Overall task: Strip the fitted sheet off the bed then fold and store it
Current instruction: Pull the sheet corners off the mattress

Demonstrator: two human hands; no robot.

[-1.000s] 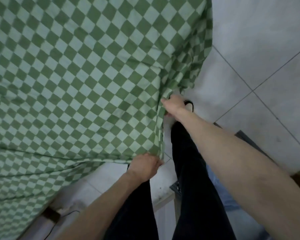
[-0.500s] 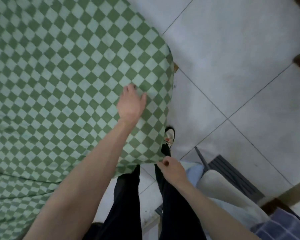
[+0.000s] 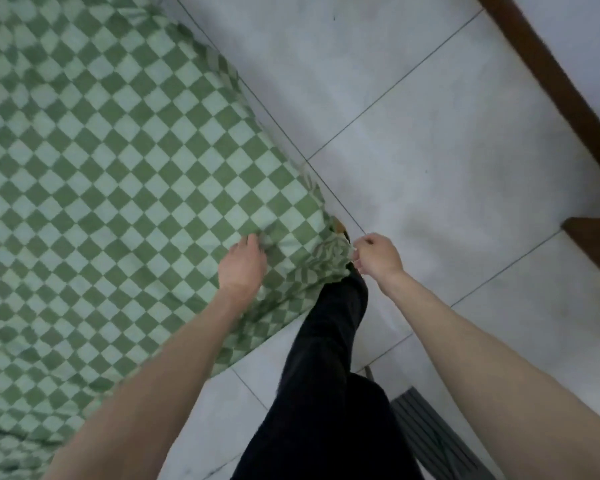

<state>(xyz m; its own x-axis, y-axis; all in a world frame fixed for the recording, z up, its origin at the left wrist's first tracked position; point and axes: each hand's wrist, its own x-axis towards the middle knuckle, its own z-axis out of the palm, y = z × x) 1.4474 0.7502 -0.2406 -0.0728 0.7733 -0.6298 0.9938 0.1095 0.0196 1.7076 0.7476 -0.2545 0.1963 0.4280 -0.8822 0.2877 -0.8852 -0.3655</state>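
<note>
The right hand (image 3: 376,256) is now closed in a pinch on the bunched corner of the fitted sheet (image 3: 125,174); half a second ago it hung loose by the person's leg, off the cloth. The left hand (image 3: 243,266) has slid from the flat top of the bed toward the same corner and lies palm-down on the fabric, fingers bent into a small fold; whether it truly grips is hard to tell. Between the two hands the green checked cloth is gathered into tight wrinkles, and a brownish bit of what may be the mattress or frame shows just above them. Beyond that the sheet lies stretched over the bed, with pale floor tiles (image 3: 430,168) to the right. I judge the corner is just being peeled free, so stripping has barely begun.
</note>
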